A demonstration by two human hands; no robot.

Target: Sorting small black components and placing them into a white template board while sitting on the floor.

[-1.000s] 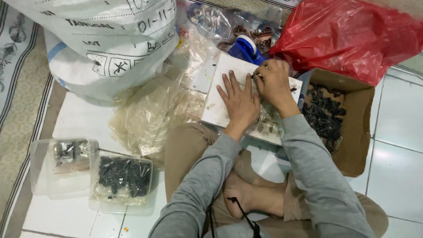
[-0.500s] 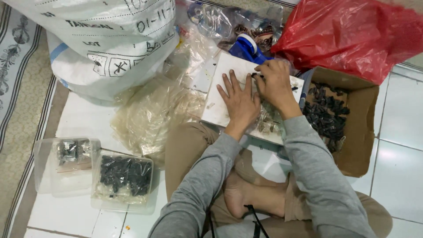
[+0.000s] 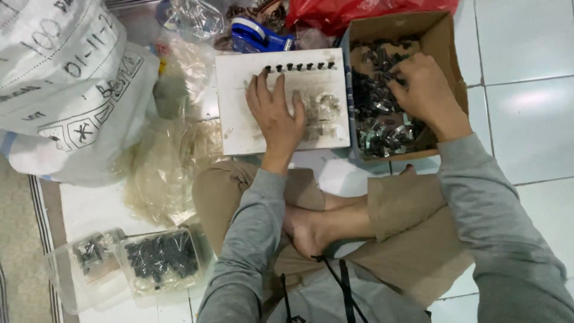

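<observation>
While the left hand (image 3: 276,113) lay flat, fingers spread, on the white square foam board (image 3: 281,101), the right hand (image 3: 426,90) curled, contents unseen, into the small dark metal clips (image 3: 382,128) in the brown cardboard box (image 3: 445,45). Clips judged light, stiff, slippery; pinch by the sides. Seven black pegs (image 3: 302,66) counted along the board's top edge; loose clips too many to count.
</observation>
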